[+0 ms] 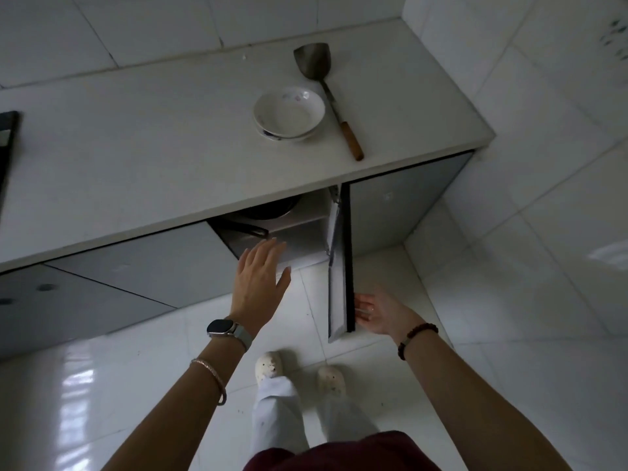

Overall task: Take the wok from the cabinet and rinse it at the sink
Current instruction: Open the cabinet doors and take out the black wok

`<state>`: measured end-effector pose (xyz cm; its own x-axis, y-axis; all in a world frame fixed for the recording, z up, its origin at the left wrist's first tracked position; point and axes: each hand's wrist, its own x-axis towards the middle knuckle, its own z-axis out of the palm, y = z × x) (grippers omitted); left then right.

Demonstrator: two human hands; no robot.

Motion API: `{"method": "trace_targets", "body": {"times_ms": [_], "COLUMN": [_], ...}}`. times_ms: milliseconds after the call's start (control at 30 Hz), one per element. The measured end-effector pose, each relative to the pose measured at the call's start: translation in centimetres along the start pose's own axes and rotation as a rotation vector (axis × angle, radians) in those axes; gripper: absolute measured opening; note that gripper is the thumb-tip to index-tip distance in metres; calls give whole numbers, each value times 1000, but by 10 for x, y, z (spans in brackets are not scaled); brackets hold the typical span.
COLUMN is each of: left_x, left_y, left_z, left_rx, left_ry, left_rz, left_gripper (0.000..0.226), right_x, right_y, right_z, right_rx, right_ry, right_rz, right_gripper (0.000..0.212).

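Note:
A dark wok [270,209] sits on a shelf inside the open cabinet under the counter, mostly hidden by the countertop edge. Its black handle [249,229] points out toward me. My left hand [260,285] is stretched toward the cabinet opening with fingers spread, just below the handle and apart from it. My right hand [380,314] is open, palm up, with its fingertips against the outer edge of the swung-out cabinet door [339,266]. No sink is in view.
On the white countertop [136,147] stand stacked white bowls [289,112] and a metal spatula [326,90] with a wooden handle. A dark stove edge [6,144] shows at far left. Tiled walls close the right side; my feet [299,368] stand on glossy floor tiles.

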<state>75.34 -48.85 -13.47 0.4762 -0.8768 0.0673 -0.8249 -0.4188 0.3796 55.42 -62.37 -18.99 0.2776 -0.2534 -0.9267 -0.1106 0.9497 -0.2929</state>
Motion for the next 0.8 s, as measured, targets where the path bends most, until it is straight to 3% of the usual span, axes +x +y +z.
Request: {"method": "trace_targets", "body": {"times_ms": [300,533,667,733,800], "left_x": [-25,-36,-38,-36,-33], "left_y": [46,44,26,15,6], "left_z": [42,47,44,39,29], "left_rx": [11,-54,-219,-349,-526], "left_ry": [-102,-109,-123,-94,-72], "left_rz": [21,-61,-197,-304,-453], "left_gripper": [45,45,41,39,38], "right_x": [-18,-20,-21,-29,-40], "right_y": [-39,-62,-51,-46,-45], "right_z": [-71,-85,-63,-45,-22], "right_rx": [-234,-409,-550,-719,-899], "right_ry": [114,233,327,411,434], "right_rz": [-194,-222,-243,-379,-665], "right_gripper": [71,72,71,65,49]}}
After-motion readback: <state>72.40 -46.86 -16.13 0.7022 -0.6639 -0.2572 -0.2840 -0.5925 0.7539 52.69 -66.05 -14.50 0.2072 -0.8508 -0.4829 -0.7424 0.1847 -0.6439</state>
